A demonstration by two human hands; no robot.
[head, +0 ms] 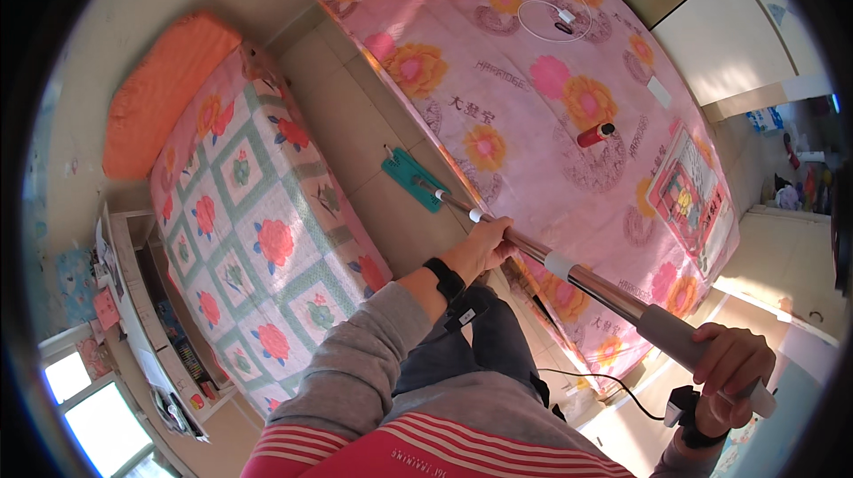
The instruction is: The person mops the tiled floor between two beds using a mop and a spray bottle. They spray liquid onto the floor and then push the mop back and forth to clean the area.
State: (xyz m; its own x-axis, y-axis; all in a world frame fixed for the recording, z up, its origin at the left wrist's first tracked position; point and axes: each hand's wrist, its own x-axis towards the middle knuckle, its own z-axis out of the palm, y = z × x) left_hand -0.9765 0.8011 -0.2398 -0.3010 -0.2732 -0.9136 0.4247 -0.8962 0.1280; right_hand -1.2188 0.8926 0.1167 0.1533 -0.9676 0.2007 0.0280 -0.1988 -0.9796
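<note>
A telescopic metal mop pole [608, 291] runs slantwise across the view, from the lower right up to a teal flat mop head [416, 179]. The mop head lies on the tiled floor between two beds. My left hand [492, 243] is closed around the thin middle part of the pole. Lower right, my right hand [733, 363] grips the thick grey handle near its end. Both wrists wear black bands, and a black cable leads to the right one.
A bed with a pink flowered sheet [506, 165] stands to the right, holding a red bottle [595, 135], a white cable [565, 15] and a flat printed package [690, 201]. Left is a bed with a patchwork-pattern cover [243, 225]. A shelf unit [143, 298] stands beyond it.
</note>
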